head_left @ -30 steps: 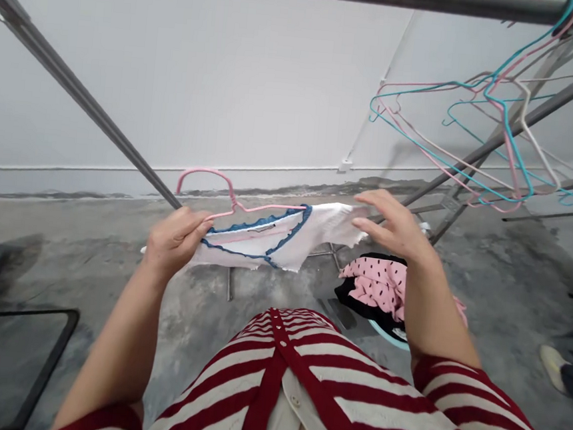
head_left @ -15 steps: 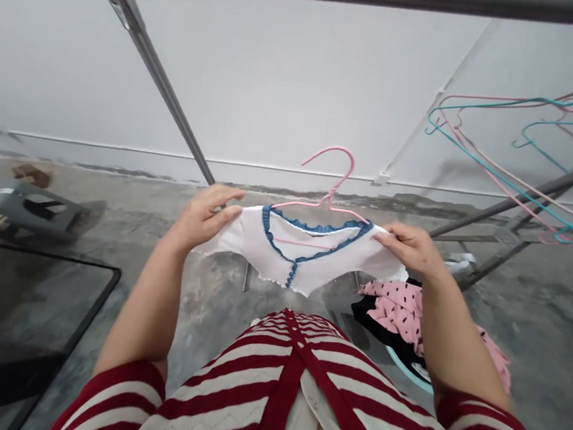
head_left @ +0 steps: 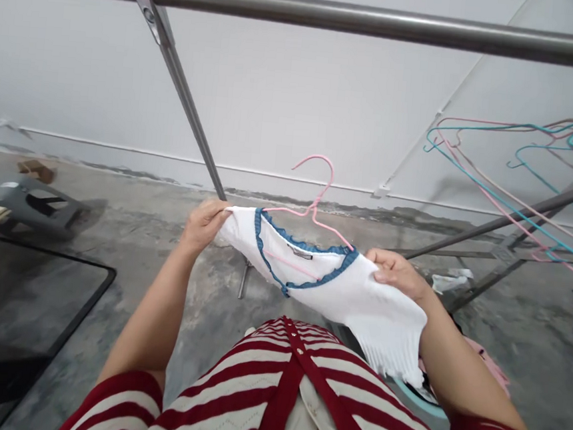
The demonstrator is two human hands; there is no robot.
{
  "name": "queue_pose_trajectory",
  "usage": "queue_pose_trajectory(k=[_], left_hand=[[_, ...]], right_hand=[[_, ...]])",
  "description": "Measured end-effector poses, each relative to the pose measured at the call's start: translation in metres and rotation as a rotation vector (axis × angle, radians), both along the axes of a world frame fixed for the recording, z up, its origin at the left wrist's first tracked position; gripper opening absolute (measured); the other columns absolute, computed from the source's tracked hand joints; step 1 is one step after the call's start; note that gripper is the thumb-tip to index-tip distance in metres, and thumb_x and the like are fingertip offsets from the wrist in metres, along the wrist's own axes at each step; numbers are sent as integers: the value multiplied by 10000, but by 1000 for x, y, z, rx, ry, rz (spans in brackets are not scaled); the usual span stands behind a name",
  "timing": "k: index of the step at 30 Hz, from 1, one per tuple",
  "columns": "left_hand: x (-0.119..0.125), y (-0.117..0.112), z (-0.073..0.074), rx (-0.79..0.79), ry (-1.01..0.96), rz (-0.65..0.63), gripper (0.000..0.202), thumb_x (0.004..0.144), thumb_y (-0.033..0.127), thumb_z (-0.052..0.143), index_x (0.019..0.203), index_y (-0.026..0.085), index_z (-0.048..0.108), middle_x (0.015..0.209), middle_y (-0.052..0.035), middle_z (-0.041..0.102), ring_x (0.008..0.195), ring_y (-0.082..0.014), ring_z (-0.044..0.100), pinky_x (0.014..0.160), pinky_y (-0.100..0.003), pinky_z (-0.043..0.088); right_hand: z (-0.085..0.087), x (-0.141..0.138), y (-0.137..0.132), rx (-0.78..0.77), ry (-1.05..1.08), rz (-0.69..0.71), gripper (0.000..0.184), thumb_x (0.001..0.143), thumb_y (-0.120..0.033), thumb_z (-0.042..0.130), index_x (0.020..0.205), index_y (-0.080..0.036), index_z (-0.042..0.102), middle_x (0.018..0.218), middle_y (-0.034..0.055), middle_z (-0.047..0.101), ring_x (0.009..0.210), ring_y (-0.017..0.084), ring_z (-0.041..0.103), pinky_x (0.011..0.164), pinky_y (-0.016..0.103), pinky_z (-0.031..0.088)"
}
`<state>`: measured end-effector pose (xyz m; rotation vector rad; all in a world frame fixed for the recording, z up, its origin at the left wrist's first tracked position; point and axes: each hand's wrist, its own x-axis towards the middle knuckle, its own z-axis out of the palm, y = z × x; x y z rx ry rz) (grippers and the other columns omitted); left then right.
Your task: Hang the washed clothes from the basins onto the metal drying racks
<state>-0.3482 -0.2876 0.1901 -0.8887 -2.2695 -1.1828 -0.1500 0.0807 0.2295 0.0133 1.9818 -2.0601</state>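
A white shirt point(head_left: 329, 296) with a blue ruffled neckline hangs spread in front of me on a pink hanger point(head_left: 313, 207), whose hook rises above the collar. My left hand point(head_left: 204, 224) pinches the shirt at its left shoulder, near the hanger's end. At the other shoulder, my right hand point(head_left: 398, 273) grips the white fabric between thumb and fingers. The shirt tilts, its right side lower, and one sleeve with a gathered cuff drapes below my right hand. The hanger's lower bar shows through the neck opening.
A metal rail point(head_left: 334, 15) crosses above on a slanted post point(head_left: 190, 113). Pink and blue hangers point(head_left: 509, 188) hang at right. Behind my right forearm, a light blue basin point(head_left: 423, 402) holds clothes. A grey stool point(head_left: 46, 207) and black-framed table point(head_left: 105, 276) stand at left.
The shirt has tilted, with its right side and sleeve dropping lower. My left fingers have closed on the shoulder. My right hand has moved slightly down. More of the overhead rail shows.
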Motion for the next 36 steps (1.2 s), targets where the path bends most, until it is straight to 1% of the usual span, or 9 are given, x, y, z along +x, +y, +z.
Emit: queue_pose_trajectory(k=[2,6,9,13,18,21,25,29,36], left_hand=[[1,-4,-3,86,39,113,243,859,370,517,934,197,671,919,-41,677,897,-167,597,852,-316,461],[9,-18,-20,215,54,322,267,837,362,528,996,190,656,1015,-72,667,999,-186,583,906,-358,457],[25,-28,-46,259,-154,329,273,795,397,540,926,191,663,1010,-92,671,1017,-210,584,905,-377,464],[59,-33,-86,296,-378,297,256,731,438,568,796,215,674,900,-78,702,941,-223,628,922,-391,473],[97,-38,-126,339,-602,300,317,713,487,576,799,203,686,752,-59,713,711,-211,675,704,-344,551],[109,-50,-143,380,-702,320,361,675,522,603,792,192,691,736,-61,717,671,-217,683,661,-336,555],[119,-67,-157,439,-761,387,389,666,535,616,815,184,692,719,-58,709,647,-212,680,669,-341,553],[126,-75,-164,482,-791,423,404,669,553,613,828,191,690,737,-56,708,660,-209,678,698,-348,551],[125,-76,-164,458,-871,377,491,622,583,619,892,173,657,776,-68,698,696,-220,670,703,-362,530]], right_hand=[[7,-2,-12,-13,53,-148,436,514,-473,801,680,-172,533,523,-36,529,417,74,440,402,186,334],[34,-6,-36,64,173,-273,424,506,-474,800,701,-200,542,446,-64,434,360,65,349,363,199,288],[50,-14,-56,116,301,-364,403,554,-489,766,728,-223,519,436,-72,399,347,70,327,351,213,287],[65,-39,-88,179,454,-450,366,620,-482,709,778,-235,490,499,-40,488,384,100,414,376,237,348],[82,-94,-129,178,606,-514,299,693,-432,637,822,-241,447,612,-12,547,509,135,522,462,257,415],[88,-135,-151,190,692,-490,230,755,-387,570,838,-238,416,633,-17,510,568,139,532,507,257,421],[88,-183,-180,210,733,-461,167,787,-297,538,830,-229,391,573,-54,348,489,95,388,486,223,331],[84,-210,-206,257,725,-459,141,795,-230,520,826,-221,382,573,-60,254,488,84,292,498,218,277],[79,-201,-233,150,702,-365,184,852,-334,512,963,-207,437,582,-62,248,495,79,294,484,223,286]])
